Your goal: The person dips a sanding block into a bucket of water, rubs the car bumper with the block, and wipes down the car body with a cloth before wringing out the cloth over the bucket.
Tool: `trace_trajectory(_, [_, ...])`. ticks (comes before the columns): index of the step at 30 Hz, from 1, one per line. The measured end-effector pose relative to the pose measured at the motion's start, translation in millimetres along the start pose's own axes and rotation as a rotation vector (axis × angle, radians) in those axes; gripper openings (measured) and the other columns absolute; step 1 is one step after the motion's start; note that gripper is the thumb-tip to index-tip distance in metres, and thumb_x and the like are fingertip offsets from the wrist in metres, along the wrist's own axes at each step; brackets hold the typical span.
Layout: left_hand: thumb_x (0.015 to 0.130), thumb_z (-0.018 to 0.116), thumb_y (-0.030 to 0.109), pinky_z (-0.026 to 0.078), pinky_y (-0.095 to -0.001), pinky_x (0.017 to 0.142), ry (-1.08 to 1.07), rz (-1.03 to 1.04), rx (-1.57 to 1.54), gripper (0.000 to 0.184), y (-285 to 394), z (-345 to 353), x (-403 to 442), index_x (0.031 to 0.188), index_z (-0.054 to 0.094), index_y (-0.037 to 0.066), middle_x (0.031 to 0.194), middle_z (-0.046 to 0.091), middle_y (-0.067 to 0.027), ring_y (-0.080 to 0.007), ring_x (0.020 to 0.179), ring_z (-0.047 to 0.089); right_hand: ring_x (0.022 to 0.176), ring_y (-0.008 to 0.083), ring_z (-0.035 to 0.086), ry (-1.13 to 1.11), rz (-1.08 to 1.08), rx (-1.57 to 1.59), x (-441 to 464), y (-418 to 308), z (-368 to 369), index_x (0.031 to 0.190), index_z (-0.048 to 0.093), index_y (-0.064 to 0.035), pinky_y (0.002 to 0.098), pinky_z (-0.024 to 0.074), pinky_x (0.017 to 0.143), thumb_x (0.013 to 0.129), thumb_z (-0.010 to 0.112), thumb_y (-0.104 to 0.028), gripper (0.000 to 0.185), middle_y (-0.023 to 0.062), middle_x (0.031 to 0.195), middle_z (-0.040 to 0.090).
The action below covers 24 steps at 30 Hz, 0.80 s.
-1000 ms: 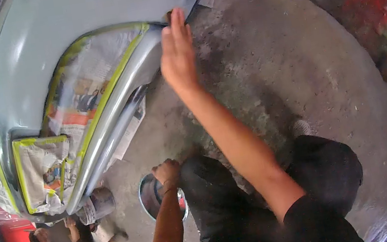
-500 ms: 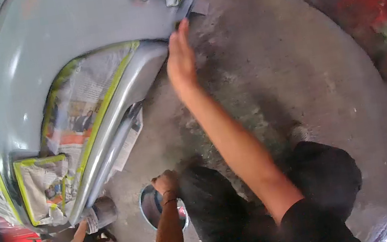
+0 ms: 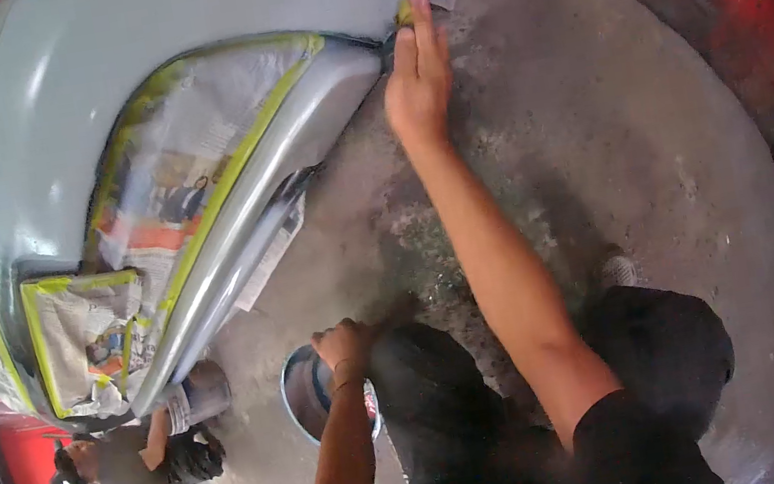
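Bumper [image 3: 169, 13], glossy grey, curved and masked with printed newspaper [image 3: 171, 234], fills the upper left; a round, pale-rimmed bucket [image 3: 293, 409] stands at lower centre, the half-curled left hand [image 3: 343, 344] at its rim, grip unclear; at upper centre the right hand [image 3: 421, 83] lays straight, close fingers over a small yellowish piece [image 3: 404, 13] at the bumper's edge, hold unclear; uneven pressure could make it slip

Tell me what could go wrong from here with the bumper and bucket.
The right hand is at the edge of the bumper, near the yellow tape and newspaper; a slip might lift the tape. The left hand is at the rim of the bucket, close to the bent knee; a knock could tip the bucket.
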<state>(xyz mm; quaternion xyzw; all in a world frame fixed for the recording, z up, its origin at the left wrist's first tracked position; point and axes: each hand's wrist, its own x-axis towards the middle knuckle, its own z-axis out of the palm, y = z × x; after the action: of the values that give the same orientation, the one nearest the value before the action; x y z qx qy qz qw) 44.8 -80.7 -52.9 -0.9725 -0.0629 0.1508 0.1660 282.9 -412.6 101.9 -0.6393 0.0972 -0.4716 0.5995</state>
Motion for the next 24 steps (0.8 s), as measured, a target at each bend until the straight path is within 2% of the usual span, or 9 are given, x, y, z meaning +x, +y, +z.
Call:
trace_trajectory(4, [0.091, 0.057, 0.04, 0.039, -0.0476, 0.104, 0.0, -0.006, -0.033, 0.036, 5.8, -12.0, 0.8, 0.092, 0.081, 0.013, 0.091, 0.078, -0.0156, -0.0302, 0.089, 0.075, 0.144, 0.0425, 0.046, -0.01, 0.126, 0.107, 8.5, -2.8, -11.7, 0.157, 0.048, -0.012, 0.0524, 0.0349, 0.12, 0.111, 0.047, -0.025, 0.048, 0.0224, 0.158, 0.048])
trace_trajectory(8, [0.09, 0.059, 0.04, 0.039, -0.047, 0.103, -0.007, -0.021, -0.029, 0.034, 3.3, -1.1, 2.3, 0.092, 0.081, 0.014, 0.091, 0.078, -0.0156, -0.0301, 0.089, 0.075, 0.132, 0.0378, 0.057, -0.001, 0.313, 0.189, -6.9, -7.1, -44.3, 0.157, 0.046, -0.0085, 0.0493, 0.0463, 0.111, 0.111, 0.048, -0.027, 0.05, 0.0194, 0.155, 0.051])
trace_trajectory(10, [0.09, 0.06, 0.041, 0.04, -0.0468, 0.103, 0.012, -0.004, -0.031, 0.034, -1.7, 0.3, 0.7, 0.093, 0.082, 0.014, 0.092, 0.078, -0.0153, -0.03, 0.089, 0.075, 0.124, 0.0309, 0.062, 0.339, 0.827, 0.77, -16.6, 20.9, -55.5, 0.149, 0.053, -0.0045, 0.0486, 0.0462, 0.112, 0.11, 0.055, -0.03, 0.047, 0.015, 0.14, 0.062])
trace_trajectory(13, [0.09, 0.06, 0.041, 0.04, -0.0463, 0.103, -0.022, 0.025, -0.048, 0.034, 0.6, -9.9, -0.4, 0.093, 0.082, 0.015, 0.092, 0.079, -0.014, -0.0297, 0.089, 0.076, 0.113, 0.0299, 0.067, 0.176, 1.14, 1.116, -22.4, 28.1, -86.0, 0.148, 0.053, -0.0056, 0.0502, 0.0487, 0.109, 0.108, 0.059, -0.026, 0.045, 0.0137, 0.135, 0.065])
trace_trajectory(16, [0.091, 0.06, 0.042, 0.04, -0.0461, 0.103, 0.003, 0.021, -0.049, 0.035, -0.5, -4.9, 1.2, 0.094, 0.082, 0.016, 0.093, 0.079, -0.0131, -0.0292, 0.091, 0.076, 0.101, 0.0281, 0.07, -0.12, 0.928, 0.855, -34.5, 36.8, -88.8, 0.147, 0.056, -0.0059, 0.0441, 0.0525, 0.103, 0.107, 0.06, -0.021, 0.042, 0.0114, 0.127, 0.07])
trace_trajectory(20, [0.091, 0.059, 0.043, 0.039, -0.0457, 0.103, -0.014, 0.006, -0.037, 0.035, 2.0, -11.4, 0.0, 0.093, 0.082, 0.016, 0.094, 0.079, -0.0127, -0.0293, 0.091, 0.076, 0.099, 0.0257, 0.071, -0.092, 0.682, 0.538, -22.3, 3.4, -78.4, 0.144, 0.059, -0.0047, 0.0394, 0.0548, 0.095, 0.107, 0.058, -0.014, 0.039, 0.0098, 0.119, 0.073])
trace_trajectory(22, [0.091, 0.059, 0.043, 0.039, -0.0458, 0.103, -0.02, 0.005, -0.037, 0.035, 3.2, -16.6, -1.5, 0.093, 0.082, 0.016, 0.095, 0.079, -0.0124, -0.0294, 0.091, 0.076, 0.104, 0.0251, 0.07, 0.09, 0.346, -0.016, -12.2, -24.6, -68.2, 0.145, 0.058, 0.0004, 0.0368, 0.0532, 0.095, 0.106, 0.058, -0.014, 0.041, 0.0181, 0.119, 0.074])
trace_trajectory(23, [0.092, 0.058, 0.043, 0.038, -0.0459, 0.104, -0.038, -0.009, -0.033, 0.036, 5.5, -21.4, -3.4, 0.093, 0.082, 0.016, 0.095, 0.079, -0.012, -0.0291, 0.092, 0.076, 0.102, 0.0234, 0.07, 0.157, 0.271, 0.05, -12.1, -20.9, -49.3, 0.143, 0.059, -0.0005, 0.0369, 0.0532, 0.095, 0.106, 0.056, -0.013, 0.039, 0.0139, 0.119, 0.074])
trace_trajectory(24, [0.092, 0.057, 0.043, 0.038, -0.046, 0.105, -0.057, -0.019, -0.026, 0.037, 8.1, -24.7, -4.7, 0.093, 0.083, 0.017, 0.096, 0.08, -0.0115, -0.0289, 0.094, 0.076, 0.111, 0.0266, 0.069, 0.178, 0.182, 0.02, -12.2, -52.3, -34.5, 0.145, 0.057, -0.0001, 0.0365, 0.0511, 0.1, 0.106, 0.056, -0.014, 0.042, 0.0193, 0.124, 0.072])
